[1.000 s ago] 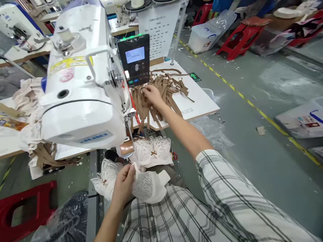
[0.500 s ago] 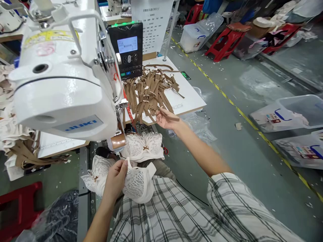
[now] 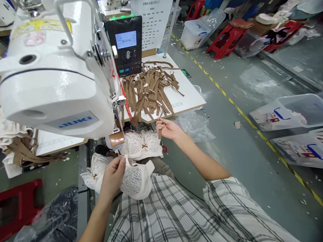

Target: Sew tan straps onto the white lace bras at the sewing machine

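Note:
My left hand (image 3: 113, 174) is closed on the upper edge of a white lace bra (image 3: 136, 181), pinching it between thumb and fingers above my lap. My right hand (image 3: 166, 128) is closed in a pinch on a brown strap (image 3: 159, 134), whose short end hangs below the fingers. It is at the front edge of the white table, just off a heap of brown straps (image 3: 151, 87). Another white lace bra (image 3: 141, 145) with a small brown bow lies under the sewing machine's head (image 3: 50, 94), left of and below my right hand.
A black control panel (image 3: 124, 47) with a lit screen stands behind the machine head. More straps and white pieces (image 3: 20, 144) lie on the table at left. Red stools (image 3: 227, 38) and clear plastic bins (image 3: 297, 111) stand on the floor at right; another red stool (image 3: 22, 205) is at lower left.
My right hand has drawn slightly down and toward me from the heap, and a brown strap end now hangs from its fingers. The left hand keeps its hold on the bra.

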A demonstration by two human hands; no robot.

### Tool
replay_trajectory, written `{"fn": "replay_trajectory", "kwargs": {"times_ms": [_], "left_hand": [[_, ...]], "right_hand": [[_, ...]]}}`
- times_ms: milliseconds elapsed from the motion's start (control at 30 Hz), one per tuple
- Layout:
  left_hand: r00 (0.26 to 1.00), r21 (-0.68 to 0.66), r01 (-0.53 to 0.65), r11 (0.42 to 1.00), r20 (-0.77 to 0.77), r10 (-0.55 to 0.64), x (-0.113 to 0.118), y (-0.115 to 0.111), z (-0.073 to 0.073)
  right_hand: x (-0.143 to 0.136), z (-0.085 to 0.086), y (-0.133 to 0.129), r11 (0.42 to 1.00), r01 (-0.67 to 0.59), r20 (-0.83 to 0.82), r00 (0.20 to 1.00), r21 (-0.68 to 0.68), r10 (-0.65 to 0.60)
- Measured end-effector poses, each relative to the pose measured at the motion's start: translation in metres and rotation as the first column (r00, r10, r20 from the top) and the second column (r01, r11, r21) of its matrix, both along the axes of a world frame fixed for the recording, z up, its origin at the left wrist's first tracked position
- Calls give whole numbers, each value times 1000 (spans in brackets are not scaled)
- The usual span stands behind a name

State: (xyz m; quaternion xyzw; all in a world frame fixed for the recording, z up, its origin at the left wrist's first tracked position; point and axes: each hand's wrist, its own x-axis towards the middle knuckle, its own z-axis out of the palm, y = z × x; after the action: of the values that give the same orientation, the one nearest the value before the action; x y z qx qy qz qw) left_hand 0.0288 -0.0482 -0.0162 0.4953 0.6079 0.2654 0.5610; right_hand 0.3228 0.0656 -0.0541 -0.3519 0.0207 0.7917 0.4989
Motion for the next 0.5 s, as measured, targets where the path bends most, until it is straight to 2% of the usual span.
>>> {"fn": "replay_trajectory", "kwargs": {"times_ms": [100, 167, 233, 300, 367, 433, 500], "left_hand": [[999, 106, -3, 994, -46, 8, 9, -2, 18], [995, 250, 43, 967, -98, -19, 17, -5, 30], [981, 411, 131, 902, -184, -59, 24, -7, 38], [961, 523, 184, 832, -273, -41, 27, -8, 40], [946, 528, 188, 828, -323, -9, 27, -8, 35], [948, 449, 175, 876, -317, -26, 23, -5, 27], [958, 323, 193, 927, -266, -107, 19, -2, 20]], "right_hand": [[-26, 7, -21, 997, 50, 26, 998, 53, -51], [-51, 15, -43, 985, 0, 138, 990, 174, -24], [-78, 25, -66, 935, -104, 289, 957, 340, 2], [-100, 33, -85, 872, -164, 395, 918, 462, -37], [-114, 37, -96, 845, -166, 449, 888, 508, -95], [-121, 37, -99, 852, -148, 452, 885, 502, -112], [-123, 34, -96, 876, -139, 416, 906, 461, -75]]}}
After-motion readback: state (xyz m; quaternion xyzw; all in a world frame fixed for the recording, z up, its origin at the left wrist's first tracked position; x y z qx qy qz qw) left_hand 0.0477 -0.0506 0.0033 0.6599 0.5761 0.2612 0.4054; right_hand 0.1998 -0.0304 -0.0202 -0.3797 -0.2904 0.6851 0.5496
